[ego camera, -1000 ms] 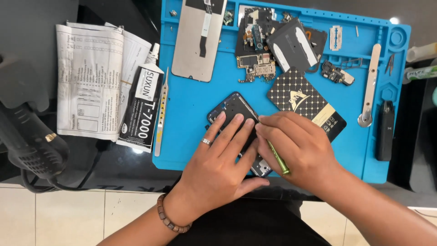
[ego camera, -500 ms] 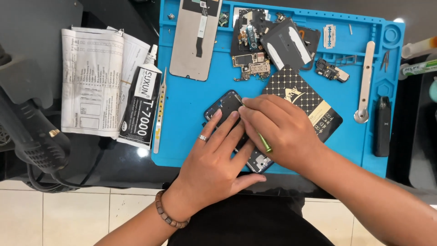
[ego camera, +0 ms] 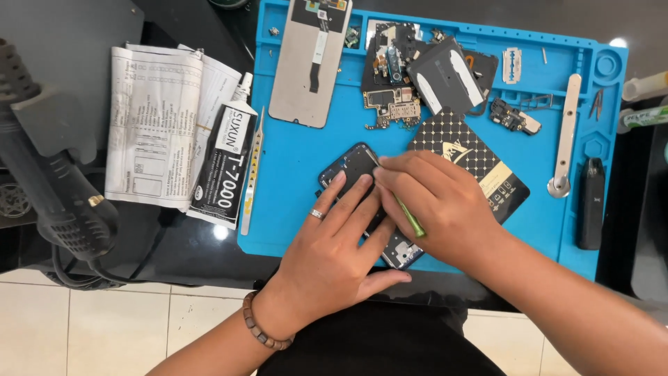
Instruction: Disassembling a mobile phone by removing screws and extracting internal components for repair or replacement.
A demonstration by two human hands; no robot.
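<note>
A dark phone frame [ego camera: 355, 166] lies tilted on the blue work mat [ego camera: 292, 181]. My left hand [ego camera: 332, 251] presses flat on the frame, fingers spread, with a ring on one finger. My right hand [ego camera: 435, 202] grips a thin green tool [ego camera: 410, 217], whose tip is at the frame's upper end near my fingertips. Most of the frame is hidden under both hands.
On the mat lie a phone back panel [ego camera: 309, 59], circuit boards [ego camera: 390, 104], a black patterned box [ego camera: 480, 167], a white metal tool [ego camera: 565, 132] and tweezers [ego camera: 252, 170]. A black glue tube [ego camera: 226, 163], folded papers [ego camera: 153, 125] and a heat gun [ego camera: 49, 188] sit left.
My right hand with the green tool has slid up along the frame toward its upper end. My left hand stays pressed on the frame.
</note>
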